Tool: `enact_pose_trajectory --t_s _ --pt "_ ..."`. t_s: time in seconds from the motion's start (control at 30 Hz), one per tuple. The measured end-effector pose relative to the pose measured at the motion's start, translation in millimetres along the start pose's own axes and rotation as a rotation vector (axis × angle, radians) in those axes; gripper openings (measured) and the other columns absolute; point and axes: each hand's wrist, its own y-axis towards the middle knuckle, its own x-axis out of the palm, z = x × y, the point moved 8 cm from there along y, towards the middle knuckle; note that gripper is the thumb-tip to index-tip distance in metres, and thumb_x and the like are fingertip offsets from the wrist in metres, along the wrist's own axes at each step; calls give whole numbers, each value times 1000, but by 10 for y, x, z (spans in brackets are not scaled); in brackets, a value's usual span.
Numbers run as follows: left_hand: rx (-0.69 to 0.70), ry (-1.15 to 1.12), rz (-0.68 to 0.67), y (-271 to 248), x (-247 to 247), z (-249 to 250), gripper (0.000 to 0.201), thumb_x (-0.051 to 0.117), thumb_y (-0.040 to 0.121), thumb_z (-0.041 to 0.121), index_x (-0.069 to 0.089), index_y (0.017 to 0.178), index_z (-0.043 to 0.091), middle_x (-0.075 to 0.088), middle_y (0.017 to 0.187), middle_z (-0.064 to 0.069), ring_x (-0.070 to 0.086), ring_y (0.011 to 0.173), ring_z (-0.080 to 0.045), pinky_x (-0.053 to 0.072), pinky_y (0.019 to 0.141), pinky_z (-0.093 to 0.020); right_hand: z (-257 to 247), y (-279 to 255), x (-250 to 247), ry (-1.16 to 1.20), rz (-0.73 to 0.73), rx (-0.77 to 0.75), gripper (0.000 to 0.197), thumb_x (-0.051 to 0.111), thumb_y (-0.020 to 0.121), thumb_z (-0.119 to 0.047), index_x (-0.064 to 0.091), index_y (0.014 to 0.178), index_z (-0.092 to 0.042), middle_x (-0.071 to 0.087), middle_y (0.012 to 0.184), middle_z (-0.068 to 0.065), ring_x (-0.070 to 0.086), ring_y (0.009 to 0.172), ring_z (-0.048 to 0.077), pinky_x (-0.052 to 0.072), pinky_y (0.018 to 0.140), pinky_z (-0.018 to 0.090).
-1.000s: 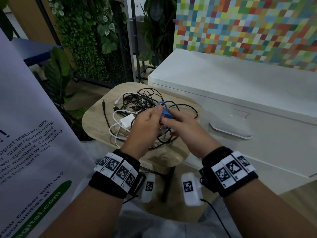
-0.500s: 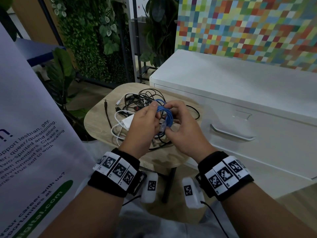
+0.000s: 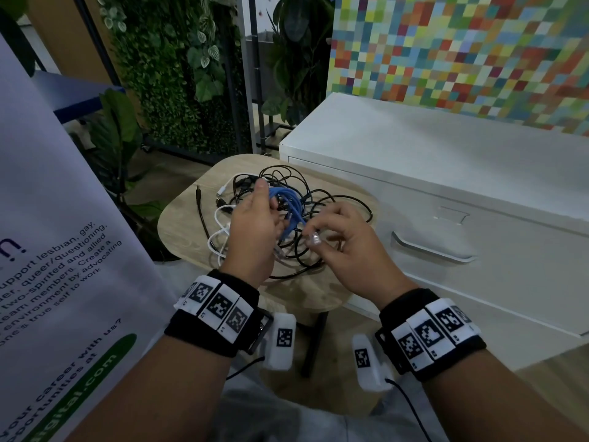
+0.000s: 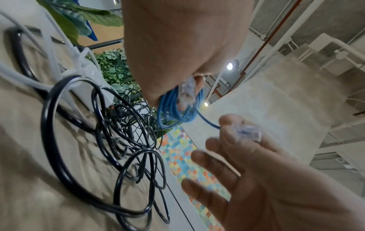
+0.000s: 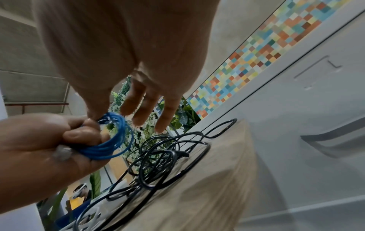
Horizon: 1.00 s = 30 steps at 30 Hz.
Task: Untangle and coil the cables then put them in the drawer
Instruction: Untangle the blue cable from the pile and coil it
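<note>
A blue network cable [image 3: 288,204] is wound into a small coil above a round wooden table [image 3: 178,224]. My left hand [image 3: 271,215] grips the coil [image 5: 110,143] in its curled fingers, and one clear plug [image 4: 186,92] sticks out by its palm. My right hand [image 3: 315,238] pinches the cable's other clear plug [image 4: 247,131] between thumb and forefinger, a short way right of the coil. A tangle of black cables [image 3: 318,199] lies on the table under both hands. The white cabinet's drawer [image 3: 478,282] stands closed to the right.
White cables [image 3: 216,237] and a charger lie on the table's left side, partly behind my left hand. A black barrel plug [image 3: 198,189] points to the far left edge. A printed banner [image 3: 63,250] stands close on my left. Plants fill the background.
My hands have parted. The right hand has drawn the clear plug end out of the coil, to the right and toward me. The left hand keeps hold of the blue coil.
</note>
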Motion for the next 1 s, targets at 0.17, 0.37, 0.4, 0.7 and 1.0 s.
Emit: enact_pose_trajectory --t_s 0.17,0.37,0.4,0.7,1.0 --pt "45 -69 72 27 -25 13 44 50 107 46 48 75 17 33 54 5 31 42 -10 45 53 -29 94 -45 5 -9 -66 58 20 72 93 -7 80 102 -23 76 98 -13 70 92 7 58 85 36" --pt "36 -47 18 -12 59 28 42 53 106 45 48 74 18 29 52 6 28 41 -9 42 47 -25 68 -55 123 45 -42 96 25 69 86 -16 79 107 -26 76 102 -13 70 95 7 58 85 32" --pt "41 -46 12 -12 56 40 41 53 106 44 49 75 18 29 52 6 28 42 -8 43 48 -25 94 -38 96 66 21 115 20 73 87 -12 78 98 -27 76 95 -11 71 89 8 59 82 34" --pt "-10 -138 -97 -124 151 33 37 48 108 43 52 81 17 26 54 4 24 46 -11 44 53 -27 320 70 -63 39 283 229 16 77 88 -11 78 98 -24 74 93 -6 70 86 12 61 81 40" --pt "-16 -132 -109 -155 198 14 36 47 108 43 50 81 19 25 57 1 21 51 -14 28 37 -20 271 47 117 569 139 345 24 66 94 2 77 113 -8 78 104 12 74 102 23 58 92 36"
